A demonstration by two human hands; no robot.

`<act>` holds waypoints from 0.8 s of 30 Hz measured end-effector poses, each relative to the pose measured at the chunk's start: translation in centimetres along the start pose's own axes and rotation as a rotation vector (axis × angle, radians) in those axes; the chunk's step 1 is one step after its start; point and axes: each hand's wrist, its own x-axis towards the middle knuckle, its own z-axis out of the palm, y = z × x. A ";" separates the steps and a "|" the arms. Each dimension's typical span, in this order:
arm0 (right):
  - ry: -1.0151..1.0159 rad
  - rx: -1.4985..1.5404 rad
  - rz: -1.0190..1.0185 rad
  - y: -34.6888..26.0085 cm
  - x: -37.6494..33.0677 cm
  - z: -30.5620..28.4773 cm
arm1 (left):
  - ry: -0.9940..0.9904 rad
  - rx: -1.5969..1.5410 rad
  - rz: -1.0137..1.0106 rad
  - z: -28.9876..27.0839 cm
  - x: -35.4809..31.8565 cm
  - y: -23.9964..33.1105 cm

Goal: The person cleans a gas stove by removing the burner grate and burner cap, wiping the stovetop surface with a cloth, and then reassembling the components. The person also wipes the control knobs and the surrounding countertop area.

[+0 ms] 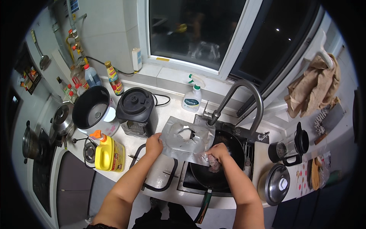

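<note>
The person's left hand (153, 146) grips the left edge of a silver metal sheet (176, 140) with a ragged central hole; the right hand (219, 151) pinches its near right corner. Below the right hand shows a greyish wad (214, 164), whether held one cannot tell. The sheet hangs left of the faucet (260, 110), partly covering a black pan (204, 178) from view.

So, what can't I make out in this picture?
All in the head view:
Left part of the black pan: hidden by the metal sheet.
Whether the right hand grips the greyish wad: the hand itself hides the contact.
Inside of the lidded pot: its lid covers it.
Outdoors beyond the window: darkness and reflections.
Left arm, further up: cut off by the lower edge.
</note>
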 end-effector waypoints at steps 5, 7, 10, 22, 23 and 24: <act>-0.082 -0.090 0.051 1.1 4.1 1.8 | -0.145 0.381 -0.053 0.3 3.0 2.8; -0.113 -0.123 0.027 2.8 5.8 3.2 | -0.226 0.484 -0.096 0.5 3.6 3.6; -0.173 -0.190 0.044 3.7 5.9 4.0 | -0.174 0.597 0.014 0.3 2.6 4.2; -0.453 0.294 0.171 -7.9 -11.1 -0.2 | -0.239 -0.555 -0.135 -10.8 -14.1 5.3; -0.514 0.472 0.147 -8.8 -13.2 1.3 | -0.287 -0.636 -0.215 -11.4 -15.3 4.8; -0.533 0.523 0.139 -9.0 -14.5 2.9 | -0.298 -0.781 -0.285 -12.3 -16.6 4.3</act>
